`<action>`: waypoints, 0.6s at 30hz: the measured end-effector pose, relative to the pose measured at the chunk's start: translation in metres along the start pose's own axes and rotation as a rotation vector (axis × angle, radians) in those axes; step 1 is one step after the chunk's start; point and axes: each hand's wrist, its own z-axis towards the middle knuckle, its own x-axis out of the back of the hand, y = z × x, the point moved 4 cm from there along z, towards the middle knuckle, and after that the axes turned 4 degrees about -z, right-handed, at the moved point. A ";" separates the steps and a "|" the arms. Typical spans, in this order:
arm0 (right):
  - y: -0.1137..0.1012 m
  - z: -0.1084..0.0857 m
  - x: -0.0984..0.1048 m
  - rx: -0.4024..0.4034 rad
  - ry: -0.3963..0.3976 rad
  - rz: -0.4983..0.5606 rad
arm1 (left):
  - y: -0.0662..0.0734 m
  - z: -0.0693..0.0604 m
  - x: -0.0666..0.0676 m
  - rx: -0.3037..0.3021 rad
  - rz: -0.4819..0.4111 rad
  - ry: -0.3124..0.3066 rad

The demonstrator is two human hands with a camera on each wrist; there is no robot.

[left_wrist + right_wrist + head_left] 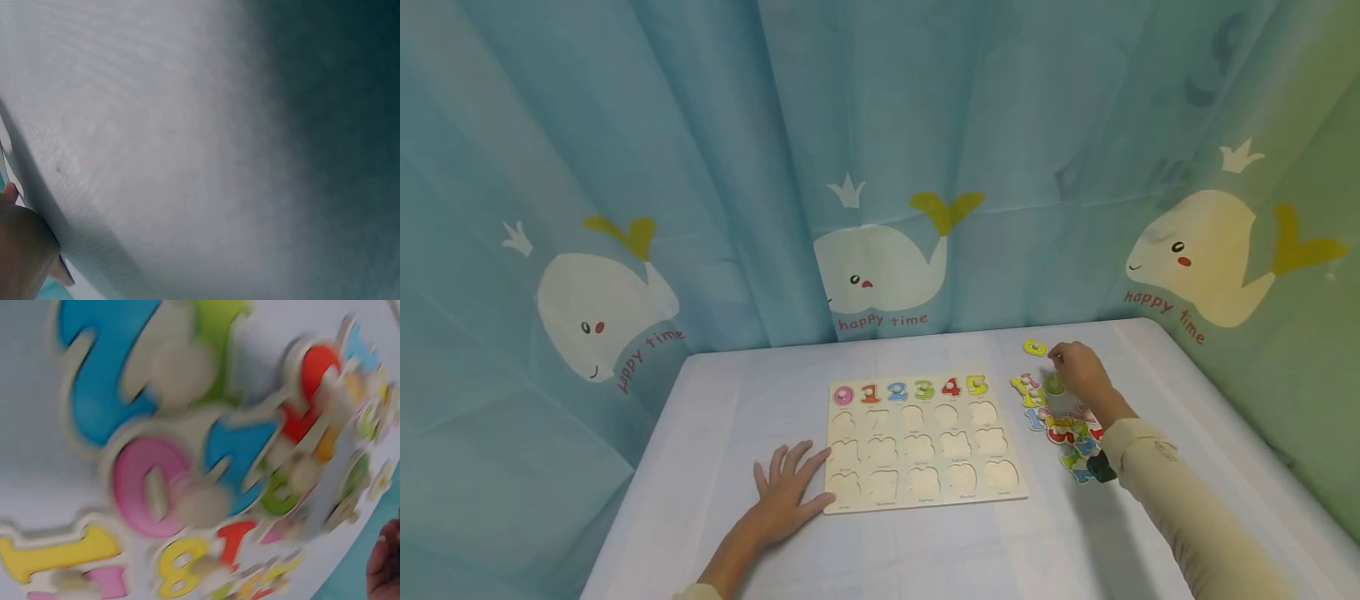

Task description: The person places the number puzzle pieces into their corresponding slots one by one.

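Observation:
A wooden number board (925,511) lies on the white table, with knobbed pieces 0 to 5 in its top row and bare recesses below. My left hand (782,502) lies spread at the board's left edge, its fingertips touching it; part of this hand (26,253) shows in the left wrist view. Over the far end of the loose pieces, my right hand (1084,375) has bent fingers beside a yellow piece (1034,348) and above a green piece (1054,384). Whether it pinches anything is unclear. In the right wrist view, only part of the hand (382,565) shows.
Loose knobbed number pieces overlap right of the board, among them a red one (1060,432) and, in the right wrist view, a pink and blue one (147,481). A dark object (1101,467) lies at the pile's near end. A whale-print curtain (745,275) hangs behind the table.

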 end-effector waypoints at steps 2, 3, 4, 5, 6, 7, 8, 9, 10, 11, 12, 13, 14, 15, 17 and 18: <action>0.011 -0.003 -0.001 -0.055 -0.060 0.005 | -0.001 0.000 0.000 0.002 0.005 0.002; 0.017 -0.004 -0.003 -0.075 -0.099 0.003 | -0.001 0.000 -0.001 0.002 0.008 0.004; 0.021 -0.005 -0.005 -0.085 -0.133 -0.002 | -0.002 0.000 -0.001 0.004 0.011 0.005; 0.025 -0.007 -0.007 -0.088 -0.164 -0.001 | -0.002 0.000 -0.001 0.004 0.016 0.007; 0.028 -0.008 -0.008 -0.093 -0.192 0.004 | -0.002 0.000 -0.001 0.004 0.018 0.008; 0.031 -0.009 -0.010 -0.097 -0.208 0.006 | -0.002 0.000 -0.001 0.004 0.019 0.009; 0.033 -0.010 -0.011 -0.101 -0.216 0.005 | -0.001 -0.001 -0.001 0.001 0.018 0.013; 0.035 -0.010 -0.011 -0.108 -0.215 0.005 | -0.001 -0.001 -0.001 0.002 0.018 0.014; 0.036 -0.010 -0.012 -0.112 -0.209 0.009 | 0.000 -0.001 -0.001 0.003 0.020 0.015; 0.037 -0.011 -0.012 -0.121 -0.203 0.019 | 0.000 -0.001 -0.001 0.001 0.019 0.018; 0.037 -0.011 -0.012 -0.126 -0.195 0.023 | 0.000 -0.001 -0.001 0.002 0.019 0.018; 0.037 -0.011 -0.012 -0.123 -0.178 0.024 | 0.001 -0.002 -0.001 0.000 0.017 0.021; 0.036 -0.011 -0.011 -0.121 -0.160 0.025 | 0.001 -0.002 0.000 0.000 0.014 0.021; 0.035 -0.012 -0.010 -0.113 -0.134 0.025 | 0.001 -0.002 0.000 0.002 0.014 0.019; 0.030 -0.011 -0.009 -0.092 -0.085 0.026 | 0.001 -0.002 0.001 0.005 0.005 0.014; 0.027 -0.010 -0.008 -0.078 -0.058 0.028 | 0.000 -0.002 0.001 0.012 0.008 0.008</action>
